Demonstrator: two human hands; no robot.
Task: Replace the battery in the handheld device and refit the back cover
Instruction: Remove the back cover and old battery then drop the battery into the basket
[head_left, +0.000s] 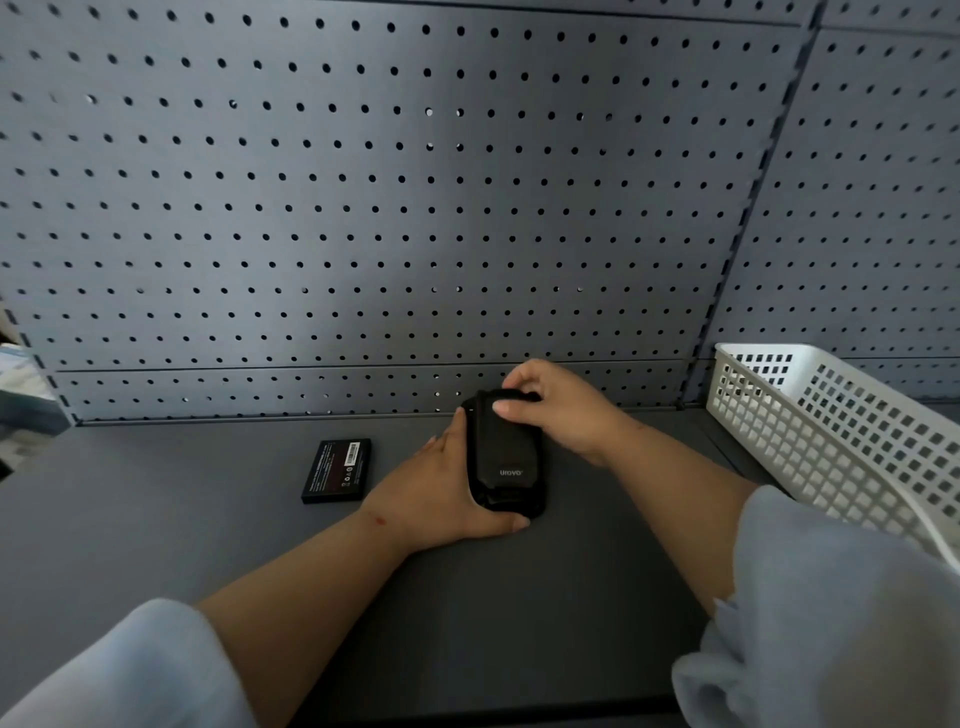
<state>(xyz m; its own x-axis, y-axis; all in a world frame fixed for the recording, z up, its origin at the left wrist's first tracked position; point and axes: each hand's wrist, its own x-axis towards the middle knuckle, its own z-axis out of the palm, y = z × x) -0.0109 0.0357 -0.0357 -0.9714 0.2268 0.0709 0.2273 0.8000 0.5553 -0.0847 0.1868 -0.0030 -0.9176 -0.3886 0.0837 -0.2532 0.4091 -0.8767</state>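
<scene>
**Both hands on the handheld device**

Lying flat at left on the grey shelf (156, 519): battery (337, 470). Gripping the black handheld device (506, 457) face-down at centre: left hand (441, 493) cupping its near side, right hand (558, 408) pinching its far end. Standing at right: white basket (831, 441).

We count one black handheld device (506, 457) on the grey shelf (156, 545), one loose battery (337, 470) to its left, and one white perforated basket (831, 431) at the right. We see two hands, left hand (441, 493) and right hand (561, 405), both on the device.
</scene>
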